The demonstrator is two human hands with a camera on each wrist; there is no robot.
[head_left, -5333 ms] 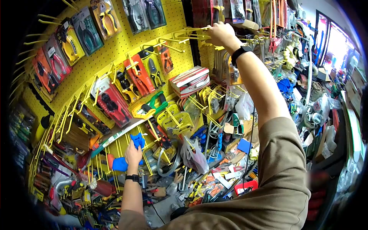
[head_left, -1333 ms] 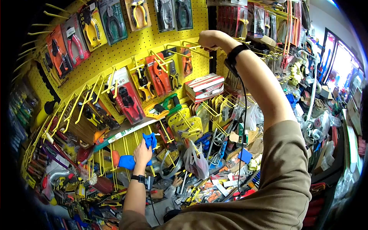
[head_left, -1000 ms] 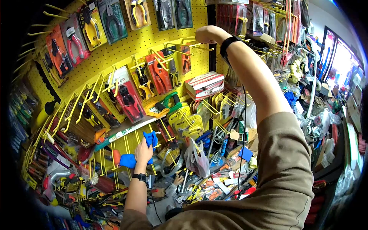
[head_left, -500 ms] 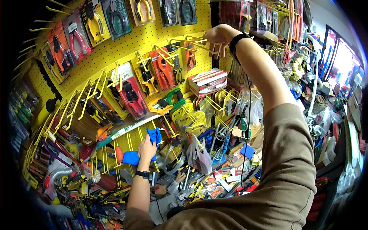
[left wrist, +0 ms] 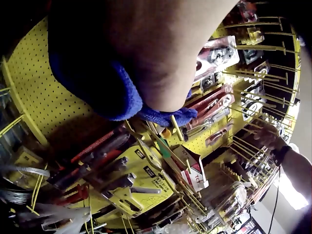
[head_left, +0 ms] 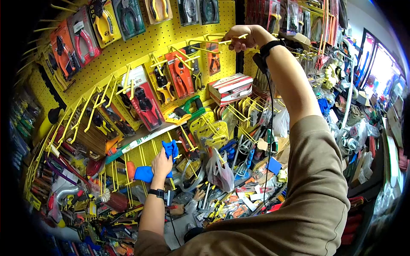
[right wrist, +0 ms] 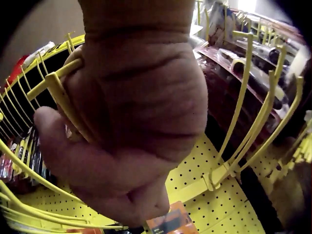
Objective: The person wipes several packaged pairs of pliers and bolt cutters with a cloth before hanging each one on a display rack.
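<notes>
My left hand grips a blue cloth below the white-green ledge on the yellow pegboard wall. The cloth bunches above the fist and hangs out on its left side; its fuzzy edge shows in the left wrist view. Up at the right end of the hook row, my right hand has its fingers curled round a long yellow hook. In the right wrist view that hook runs into the palm beside the thumb. An orange-carded packaged tool hangs just left and below this hand.
Packaged pliers hang along the wall, with many yellow hooks jutting outward. A red-white box sits on the ledge right of a green-handled saw. Loose tools pile up below. A black cable dangles from the right wrist.
My right hand came away from the bent wrist pose, loosened its fingers half a second ago, and now curls them at the hook's outer end. The left hand stays on the blue cloth, nearly still.
</notes>
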